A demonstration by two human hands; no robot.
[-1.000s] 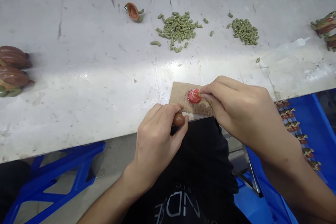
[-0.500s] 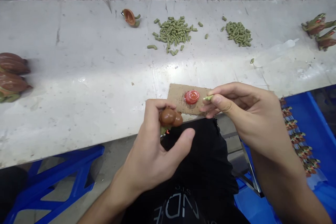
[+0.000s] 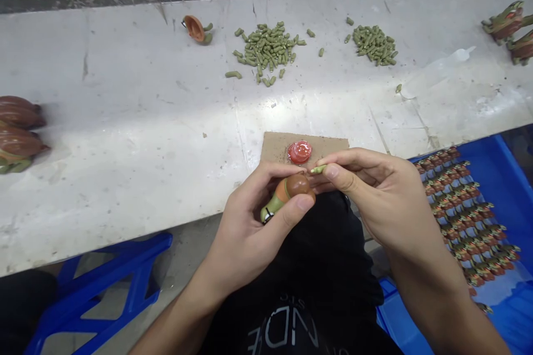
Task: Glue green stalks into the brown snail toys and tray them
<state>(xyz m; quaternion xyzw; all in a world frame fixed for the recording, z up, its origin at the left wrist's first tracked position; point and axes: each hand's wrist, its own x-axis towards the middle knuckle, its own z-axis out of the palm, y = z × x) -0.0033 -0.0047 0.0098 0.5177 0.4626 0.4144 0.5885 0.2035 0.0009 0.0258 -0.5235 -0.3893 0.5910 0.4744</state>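
Pinching a small green piece point(image 3: 318, 169) between the thumb and fingers of my right hand point(image 3: 375, 194), I hold it just beside the brown-and-green figurine point(image 3: 287, 193), which the curled fingers and thumb of my left hand point(image 3: 254, 222) grip. Just beyond my fingers, a red blob point(image 3: 300, 151) sits on the cardboard point(image 3: 277, 147), which lies on the surface point(image 3: 166, 122). Farther beyond them are two piles of green pieces, the larger point(image 3: 268, 47) left of the smaller point(image 3: 375, 44).
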